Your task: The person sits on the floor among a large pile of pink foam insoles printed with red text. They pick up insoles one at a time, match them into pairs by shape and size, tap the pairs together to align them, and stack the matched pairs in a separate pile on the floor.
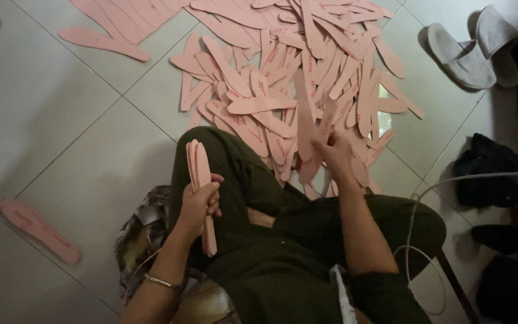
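In the head view, a stack of pink insoles [201, 192] is gripped upright on edge in the left hand [199, 204], the fingers closed around its lower half, above the left thigh. A single pink insole [321, 135] is pinched in the right hand [334, 153], fingers closed on it just at the near edge of the heap of insoles [295, 78] spread over the tiled floor [61, 120]. For the gathering to be done well, it is judged that each picked piece should be turned to match the stack in direction and face, and the edges squared before the grip is tightened, since the stack could fan out or slip. A lone insole [40, 231] lies well apart at the left, and more pieces lie at the top left. Grey slippers [469, 51] are seen at the upper right, dark clothing [493, 171] at the right, and a white cable [427, 198] loops beside the right knee, where the forearm could be snagged. A patterned cushion [145, 240] is partly hidden under the seated person.
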Demonstrator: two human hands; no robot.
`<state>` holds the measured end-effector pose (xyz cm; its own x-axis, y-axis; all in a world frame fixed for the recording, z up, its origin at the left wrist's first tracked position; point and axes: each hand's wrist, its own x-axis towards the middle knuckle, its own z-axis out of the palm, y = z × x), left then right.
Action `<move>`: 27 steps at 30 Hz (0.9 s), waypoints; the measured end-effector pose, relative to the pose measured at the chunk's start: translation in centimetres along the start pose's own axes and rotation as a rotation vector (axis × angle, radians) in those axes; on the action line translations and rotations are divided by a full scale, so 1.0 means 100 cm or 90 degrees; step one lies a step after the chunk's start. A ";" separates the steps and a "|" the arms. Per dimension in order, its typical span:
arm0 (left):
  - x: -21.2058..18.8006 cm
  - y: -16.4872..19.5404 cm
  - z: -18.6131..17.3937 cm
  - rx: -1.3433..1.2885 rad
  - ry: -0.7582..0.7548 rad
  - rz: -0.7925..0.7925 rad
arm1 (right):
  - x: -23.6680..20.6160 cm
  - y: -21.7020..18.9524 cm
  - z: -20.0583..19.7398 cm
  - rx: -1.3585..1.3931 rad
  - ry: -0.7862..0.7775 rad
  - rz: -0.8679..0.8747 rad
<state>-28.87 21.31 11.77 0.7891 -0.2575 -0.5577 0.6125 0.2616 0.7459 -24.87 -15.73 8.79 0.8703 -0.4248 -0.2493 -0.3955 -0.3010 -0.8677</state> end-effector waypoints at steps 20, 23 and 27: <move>0.002 -0.002 -0.004 -0.015 -0.011 -0.006 | 0.014 0.004 -0.006 -0.547 0.028 0.191; 0.001 -0.002 -0.003 0.025 0.007 0.002 | 0.013 0.009 -0.009 -0.548 0.086 0.149; 0.001 -0.001 -0.003 -0.027 -0.013 -0.001 | 0.012 0.014 -0.009 -0.574 0.123 0.122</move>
<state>-28.81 21.57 11.47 0.7872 -0.2771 -0.5509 0.6156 0.3004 0.7286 -24.65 -17.46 7.66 0.7354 -0.6451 -0.2074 -0.6749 -0.7248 -0.1384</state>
